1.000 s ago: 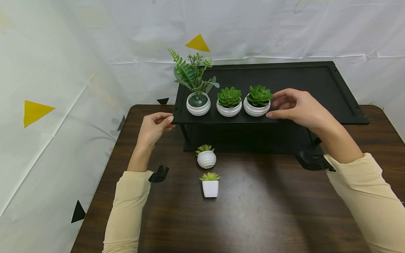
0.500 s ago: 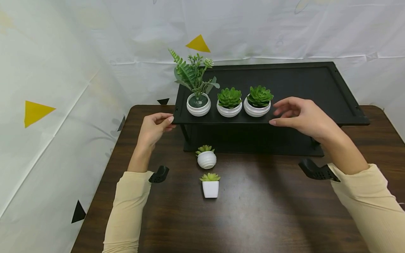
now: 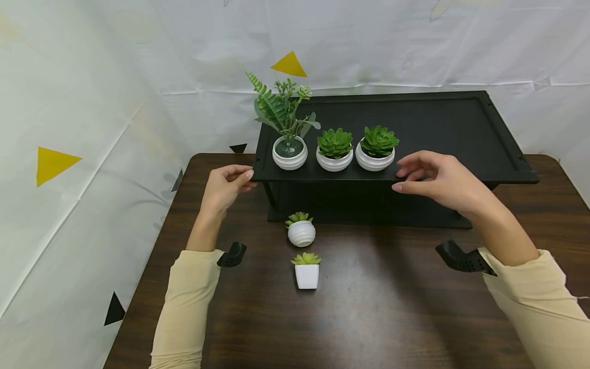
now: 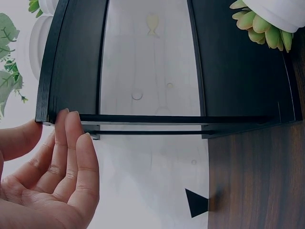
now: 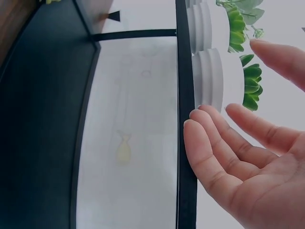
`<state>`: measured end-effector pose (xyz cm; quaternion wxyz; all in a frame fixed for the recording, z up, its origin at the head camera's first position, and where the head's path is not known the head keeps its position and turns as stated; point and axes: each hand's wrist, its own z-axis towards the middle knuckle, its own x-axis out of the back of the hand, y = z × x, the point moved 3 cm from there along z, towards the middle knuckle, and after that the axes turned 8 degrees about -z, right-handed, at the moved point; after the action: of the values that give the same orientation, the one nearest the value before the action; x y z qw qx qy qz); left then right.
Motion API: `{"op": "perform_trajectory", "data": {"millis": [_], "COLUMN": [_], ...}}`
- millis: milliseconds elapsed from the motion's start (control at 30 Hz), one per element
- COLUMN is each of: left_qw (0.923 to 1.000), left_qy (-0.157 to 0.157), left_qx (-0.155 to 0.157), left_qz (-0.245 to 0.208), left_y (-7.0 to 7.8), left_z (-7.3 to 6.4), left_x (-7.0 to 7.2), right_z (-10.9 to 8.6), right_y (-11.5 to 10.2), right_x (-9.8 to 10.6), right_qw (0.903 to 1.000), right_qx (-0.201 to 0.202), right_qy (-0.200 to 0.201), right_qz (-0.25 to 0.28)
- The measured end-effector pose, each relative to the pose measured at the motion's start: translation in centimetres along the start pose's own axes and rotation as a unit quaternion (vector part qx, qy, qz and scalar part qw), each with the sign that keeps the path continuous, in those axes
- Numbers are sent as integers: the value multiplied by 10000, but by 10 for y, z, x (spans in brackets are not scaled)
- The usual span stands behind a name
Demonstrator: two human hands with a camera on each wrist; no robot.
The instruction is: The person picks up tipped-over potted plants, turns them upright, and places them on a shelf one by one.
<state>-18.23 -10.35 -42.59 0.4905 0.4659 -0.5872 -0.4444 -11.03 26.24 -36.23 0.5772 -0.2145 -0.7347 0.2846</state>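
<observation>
A black two-tier shelf (image 3: 438,123) stands at the back. My left hand (image 3: 223,185) pinches its front left corner, with thumb and fingers on either side of the board (image 4: 45,86) in the left wrist view. Along the top's left half are a leafy plant in a ribbed white pot (image 3: 289,160) and two green succulents, one in the middle (image 3: 334,146) and one to its right (image 3: 377,146). My right hand (image 3: 442,179) holds nothing. Its relaxed fingers are spread at the shelf's front edge, to the right of the right succulent and apart from it.
On the dark wooden table (image 3: 378,307) before the shelf are a small succulent in a round white pot (image 3: 301,233) and, nearer, one in a square white pot (image 3: 307,277). White sheeting (image 3: 369,46) hangs behind and to the left.
My right hand has moved away from the right succulent's pot, rightward and toward the front edge of the shelf. My left hand and the plants have stayed in place.
</observation>
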Motion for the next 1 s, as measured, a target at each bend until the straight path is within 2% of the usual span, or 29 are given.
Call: {"op": "perform_trajectory", "data": {"millis": [467, 700, 1000], "left_qw": [10000, 10000, 10000], "left_qy": [-17, -21, -28], "left_qx": [-7, -35, -39], "left_qz": [-3, -34, -40], "left_y": [0, 0, 0], "left_z": [0, 0, 0], "left_x": [0, 0, 0], "right_z": [-7, -8, -6], "right_y": [2, 4, 5], "right_x": [-9, -16, -36], "right_qw": [9997, 9985, 9959], "right_qx": [43, 334, 463], "right_qy": [-150, -401, -697], "right_qz": [168, 157, 329]}}
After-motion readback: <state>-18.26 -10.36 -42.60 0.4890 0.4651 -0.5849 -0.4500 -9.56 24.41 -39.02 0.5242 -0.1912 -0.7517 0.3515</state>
